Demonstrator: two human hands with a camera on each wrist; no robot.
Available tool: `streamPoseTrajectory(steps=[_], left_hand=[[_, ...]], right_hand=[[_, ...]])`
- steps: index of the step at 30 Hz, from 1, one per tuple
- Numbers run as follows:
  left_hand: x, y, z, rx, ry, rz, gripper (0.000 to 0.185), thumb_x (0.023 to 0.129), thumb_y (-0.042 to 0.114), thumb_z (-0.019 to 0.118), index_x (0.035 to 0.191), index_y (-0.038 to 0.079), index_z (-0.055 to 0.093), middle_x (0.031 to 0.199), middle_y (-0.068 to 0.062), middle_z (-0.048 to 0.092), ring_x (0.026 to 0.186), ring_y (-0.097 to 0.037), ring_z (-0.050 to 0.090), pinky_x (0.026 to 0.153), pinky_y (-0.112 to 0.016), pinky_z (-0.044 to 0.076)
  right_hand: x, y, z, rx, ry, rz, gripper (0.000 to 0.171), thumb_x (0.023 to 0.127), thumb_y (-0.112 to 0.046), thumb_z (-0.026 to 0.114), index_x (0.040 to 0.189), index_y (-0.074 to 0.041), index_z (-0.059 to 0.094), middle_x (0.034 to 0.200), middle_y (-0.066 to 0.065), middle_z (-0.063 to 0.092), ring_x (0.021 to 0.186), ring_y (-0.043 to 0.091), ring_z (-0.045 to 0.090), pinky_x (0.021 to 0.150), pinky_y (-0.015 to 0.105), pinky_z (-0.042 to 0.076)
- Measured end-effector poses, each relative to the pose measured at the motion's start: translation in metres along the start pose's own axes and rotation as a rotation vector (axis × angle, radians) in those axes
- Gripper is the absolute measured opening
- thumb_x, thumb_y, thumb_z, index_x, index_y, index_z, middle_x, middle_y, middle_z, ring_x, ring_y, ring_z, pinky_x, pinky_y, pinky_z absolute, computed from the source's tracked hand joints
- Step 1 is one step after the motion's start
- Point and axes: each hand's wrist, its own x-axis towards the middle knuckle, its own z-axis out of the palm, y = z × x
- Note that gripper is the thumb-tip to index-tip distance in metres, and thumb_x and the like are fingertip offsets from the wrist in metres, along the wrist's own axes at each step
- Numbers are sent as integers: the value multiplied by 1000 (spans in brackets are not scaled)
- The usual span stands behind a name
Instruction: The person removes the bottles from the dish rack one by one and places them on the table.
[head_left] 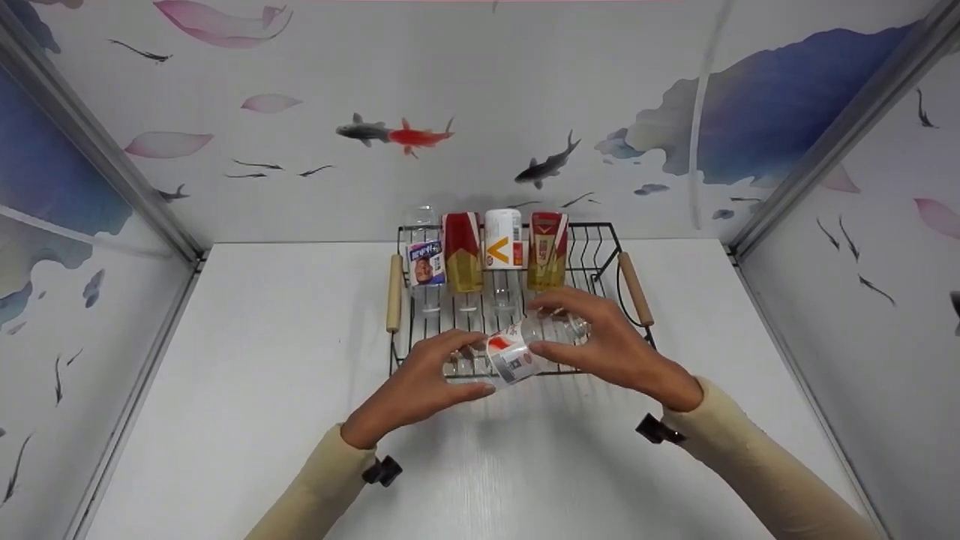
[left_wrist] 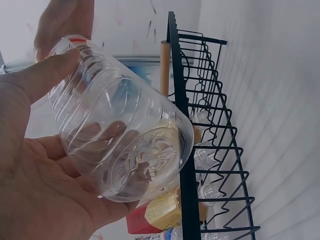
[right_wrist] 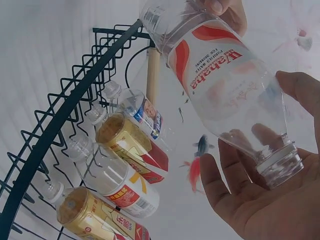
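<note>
Fingers of left hand [head_left: 420, 386] and right hand [head_left: 611, 345] curled around a clear bottle [head_left: 517, 351], held sideways between them. Beneath: white table [head_left: 225, 360], painted fish walls. Just beyond: wire rack [head_left: 600, 247] blocking, four bottles [head_left: 484, 251] inside.

We can read "Wahaha" in red on the label of the clear bottle [right_wrist: 220, 95], with "PURIFIED WATER" in small dark print beside it and a further line too small for us to make out. The white bottle [head_left: 503, 238] in the rack [head_left: 600, 247] bears a large orange "V". On the two red-and-gold bottles [right_wrist: 95, 217] we see Chinese characters, too small to read.
</note>
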Motion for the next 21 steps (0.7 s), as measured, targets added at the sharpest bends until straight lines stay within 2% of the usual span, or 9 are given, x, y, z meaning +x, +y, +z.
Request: streamPoseTrajectory(steps=[4, 7, 11, 15, 21], left_hand=[[-2, -1, -6, -21, 46, 16, 68, 93, 36, 92, 152, 16, 65, 142, -2, 68, 122, -25, 63, 102, -48, 62], [-5, -3, -13, -21, 91, 30, 68, 92, 33, 93, 151, 15, 65, 139, -1, 69, 122, -24, 63, 103, -49, 61], [-10, -8, -24, -37, 165, 42, 67, 92, 26, 93, 151, 12, 64, 135, -3, 70, 124, -28, 65, 107, -57, 58], [-16, -14, -37, -80, 274, 41, 69, 92, 20, 93, 153, 10, 62, 140, -5, 69, 130, -30, 65, 114, -61, 53], [-23, -24, -55, -163, 441, 62, 79, 94, 12, 90, 163, 6, 51, 153, -10, 62, 141, -31, 61, 120, -57, 49]], right_hand=[[1, 0, 0, 23, 38, 27, 64, 96, -20, 89, 152, -7, 62, 140, 5, 71, 122, 23, 67, 111, 58, 54], [2, 1, -1, 44, 63, 46, 70, 96, -17, 88, 157, -5, 56, 139, 7, 70, 122, 25, 68, 109, 56, 56], [2, 4, -1, 64, 65, 46, 71, 98, -16, 86, 160, -5, 53, 139, 9, 69, 123, 26, 69, 106, 54, 59], [3, 8, -2, 67, 54, 42, 69, 99, -17, 84, 159, -4, 53, 139, 10, 69, 125, 25, 69, 107, 54, 59], [4, 20, -3, 59, 49, 85, 65, 102, -21, 82, 159, -7, 55, 139, 13, 70, 124, 25, 69, 107, 53, 58]])
